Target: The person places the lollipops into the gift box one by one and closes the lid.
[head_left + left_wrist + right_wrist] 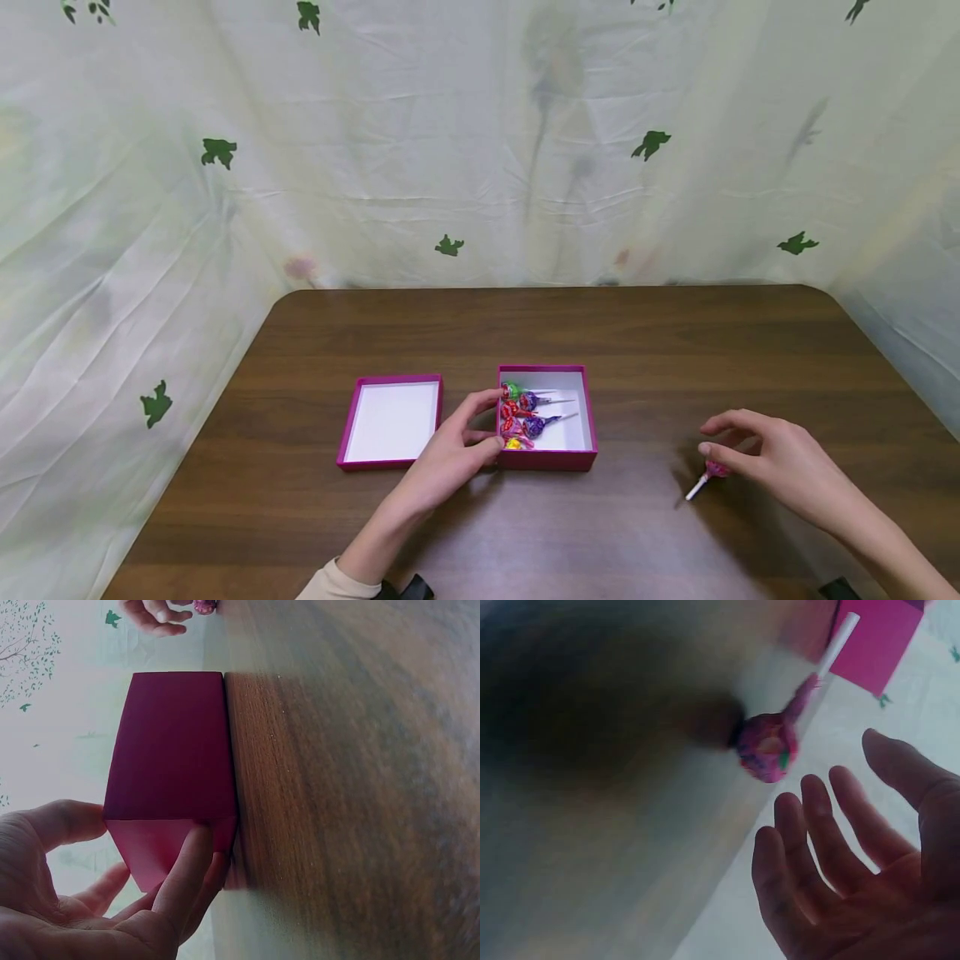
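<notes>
A magenta box [551, 460] with a white inside stands on the table, several wrapped lollipops [534, 426] lying in its left part. My left hand [454, 458] holds the box at its left end, with thumb and index finger at the rim. The left wrist view shows more bent fingers [184, 874] against the end wall. To the right, a pink-wrapped lollipop [769, 746] lies on the table, its white stick [697, 487] pointing toward the near left. Close over it is my right hand [780, 467], fingers apart and holding nothing.
The box's lid [393, 421], white inside and magenta-rimmed, lies inner side up left of the box. Brown wooden table [637, 333] is under everything. A pale curtain [480, 150] with green leaf shapes hangs behind the table and along its sides.
</notes>
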`<state>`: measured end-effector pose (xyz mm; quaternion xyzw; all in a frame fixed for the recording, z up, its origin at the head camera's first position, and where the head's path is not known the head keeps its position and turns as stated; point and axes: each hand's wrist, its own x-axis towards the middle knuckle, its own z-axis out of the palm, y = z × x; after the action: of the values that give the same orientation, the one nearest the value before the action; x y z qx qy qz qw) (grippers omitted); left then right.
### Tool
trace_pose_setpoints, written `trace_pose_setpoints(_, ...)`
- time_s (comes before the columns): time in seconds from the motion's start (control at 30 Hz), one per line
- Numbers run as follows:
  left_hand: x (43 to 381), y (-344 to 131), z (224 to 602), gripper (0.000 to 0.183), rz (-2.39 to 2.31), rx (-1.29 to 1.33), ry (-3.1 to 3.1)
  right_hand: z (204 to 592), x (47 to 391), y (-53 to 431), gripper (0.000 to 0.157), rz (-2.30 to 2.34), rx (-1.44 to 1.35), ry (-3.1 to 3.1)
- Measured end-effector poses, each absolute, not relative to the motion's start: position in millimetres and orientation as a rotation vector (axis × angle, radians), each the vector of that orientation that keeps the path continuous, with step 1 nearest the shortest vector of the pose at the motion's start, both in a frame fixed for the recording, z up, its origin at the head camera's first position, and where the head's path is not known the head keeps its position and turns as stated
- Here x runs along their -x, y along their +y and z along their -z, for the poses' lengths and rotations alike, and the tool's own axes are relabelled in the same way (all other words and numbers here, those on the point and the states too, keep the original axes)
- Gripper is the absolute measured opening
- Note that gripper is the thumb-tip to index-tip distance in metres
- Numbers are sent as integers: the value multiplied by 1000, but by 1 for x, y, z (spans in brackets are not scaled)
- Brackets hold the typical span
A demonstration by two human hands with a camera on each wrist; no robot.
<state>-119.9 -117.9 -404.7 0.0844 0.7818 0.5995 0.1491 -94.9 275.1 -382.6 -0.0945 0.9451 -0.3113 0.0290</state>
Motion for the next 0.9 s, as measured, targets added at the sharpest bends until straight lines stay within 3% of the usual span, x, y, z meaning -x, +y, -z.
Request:
trace_pose_setpoints(0.27,120,-118,406,56,-1718,-235,2249,397,94,286,33,841,153,2930)
trace_pose_setpoints(0.57,119,-118,405,57,-1719,-227,2246,411,95,288,21,809,178,2993)
trace_pose_setpoints(0.9,119,-117,404,56,-1713,-227,2248,412,98,285,33,946,211,2851)
